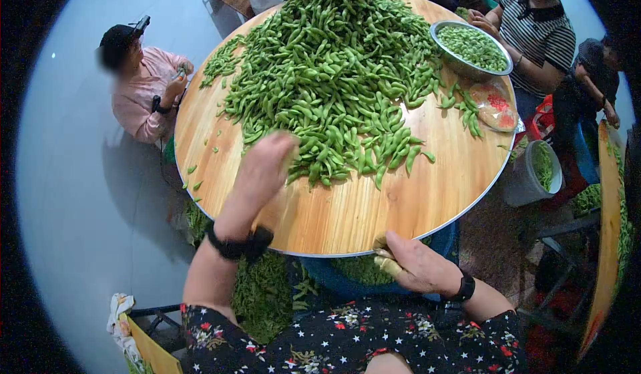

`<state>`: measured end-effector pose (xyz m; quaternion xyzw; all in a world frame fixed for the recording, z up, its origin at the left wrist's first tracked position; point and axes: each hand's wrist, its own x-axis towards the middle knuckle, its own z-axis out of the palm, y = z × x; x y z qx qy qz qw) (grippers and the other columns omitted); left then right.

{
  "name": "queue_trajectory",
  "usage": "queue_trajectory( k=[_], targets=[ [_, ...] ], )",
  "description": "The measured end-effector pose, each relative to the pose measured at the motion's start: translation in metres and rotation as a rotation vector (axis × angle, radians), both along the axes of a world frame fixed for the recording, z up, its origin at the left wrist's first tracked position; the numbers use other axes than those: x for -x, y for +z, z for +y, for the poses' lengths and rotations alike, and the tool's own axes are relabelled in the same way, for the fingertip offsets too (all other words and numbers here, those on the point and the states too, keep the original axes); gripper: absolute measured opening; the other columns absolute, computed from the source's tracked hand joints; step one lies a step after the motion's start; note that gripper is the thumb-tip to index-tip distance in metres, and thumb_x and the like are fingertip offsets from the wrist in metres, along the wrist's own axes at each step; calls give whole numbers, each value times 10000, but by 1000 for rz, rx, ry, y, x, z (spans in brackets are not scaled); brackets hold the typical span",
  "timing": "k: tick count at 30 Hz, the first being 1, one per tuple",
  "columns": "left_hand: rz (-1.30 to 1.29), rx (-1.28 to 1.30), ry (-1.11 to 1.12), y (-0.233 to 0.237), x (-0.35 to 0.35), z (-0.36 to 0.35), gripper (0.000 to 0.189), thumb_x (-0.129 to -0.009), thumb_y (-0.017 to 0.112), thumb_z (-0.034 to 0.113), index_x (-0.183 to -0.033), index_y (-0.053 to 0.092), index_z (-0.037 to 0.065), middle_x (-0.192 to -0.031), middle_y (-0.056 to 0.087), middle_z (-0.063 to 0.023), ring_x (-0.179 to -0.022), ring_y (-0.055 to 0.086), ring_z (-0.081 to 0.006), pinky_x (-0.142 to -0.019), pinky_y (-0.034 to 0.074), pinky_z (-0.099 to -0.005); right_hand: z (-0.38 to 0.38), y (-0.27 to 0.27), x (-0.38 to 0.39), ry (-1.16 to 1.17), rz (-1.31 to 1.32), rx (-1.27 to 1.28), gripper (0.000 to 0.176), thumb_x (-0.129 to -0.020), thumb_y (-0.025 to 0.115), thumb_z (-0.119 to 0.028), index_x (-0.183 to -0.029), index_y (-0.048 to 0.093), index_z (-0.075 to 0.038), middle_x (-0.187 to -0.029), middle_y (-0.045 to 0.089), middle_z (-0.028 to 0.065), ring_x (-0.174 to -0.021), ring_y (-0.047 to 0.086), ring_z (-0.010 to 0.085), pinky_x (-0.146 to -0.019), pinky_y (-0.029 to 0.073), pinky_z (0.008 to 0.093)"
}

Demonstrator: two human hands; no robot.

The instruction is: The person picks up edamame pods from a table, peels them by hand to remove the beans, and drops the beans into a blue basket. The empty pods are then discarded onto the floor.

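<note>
A tall heap of green edamame pods [320,87] covers much of the round wooden table [334,224]. My left hand [267,163], blurred by motion, is over the front left edge of the heap. Its fingers are smeared, so what they hold, if anything, cannot be made out. At the table's near rim, my right hand [424,267] is closed, thumb against fingers, with yellowish coverings on some fingertips. Anything pinched there is hidden. Just below it, under the rim, sits a blue tub [324,274] with shelled green beans [364,270] inside.
A metal bowl [437,38] of shelled beans stands at the table's right, beside a patterned plastic bag [491,103]. Empty-looking husks [264,290] lie piled below left. A white bucket [524,180] is on the right. Several people sit around, one in pink [150,83] at left.
</note>
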<state>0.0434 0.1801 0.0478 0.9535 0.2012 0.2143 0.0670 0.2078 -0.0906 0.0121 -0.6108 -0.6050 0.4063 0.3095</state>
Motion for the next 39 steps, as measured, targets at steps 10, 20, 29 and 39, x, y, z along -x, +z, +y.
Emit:
queue_trajectory(
  k=[10,20,29,39],
  targets=[
    [126,-145,-113,-37,-57,82,116,-798,552,21,-911,574,33,-876,566,-148,-827,609,-347,-688,522,-424,-8,1,-4,-69,183,-24,182,-907,568,-162,-972,541,6,-734,551,168,-669,573,306,-630,456,372],
    [-90,-173,4,-26,-34,37,253,-812,540,38,-1064,572,31,-900,575,-154,-847,590,-338,-720,494,-432,-4,-3,13,-201,163,-44,237,-918,566,-174,-1079,580,-1,-773,602,173,-698,618,304,-643,476,366],
    [-124,450,-114,0,-23,-25,464,-921,471,63,-1372,371,25,-752,621,-140,-630,602,-276,-608,479,-362,29,0,10,-335,549,15,320,-1001,458,-227,-1243,527,-28,-766,549,-9,-558,520,65,-509,429,215],
    [-168,892,-249,-22,-9,-98,445,-902,458,-8,-1338,509,62,-732,571,-50,-666,541,-115,-649,464,-264,40,-6,17,-375,891,-83,310,-983,454,-199,-1258,415,-61,-772,586,31,-500,527,87,-442,431,225]
  ],
)
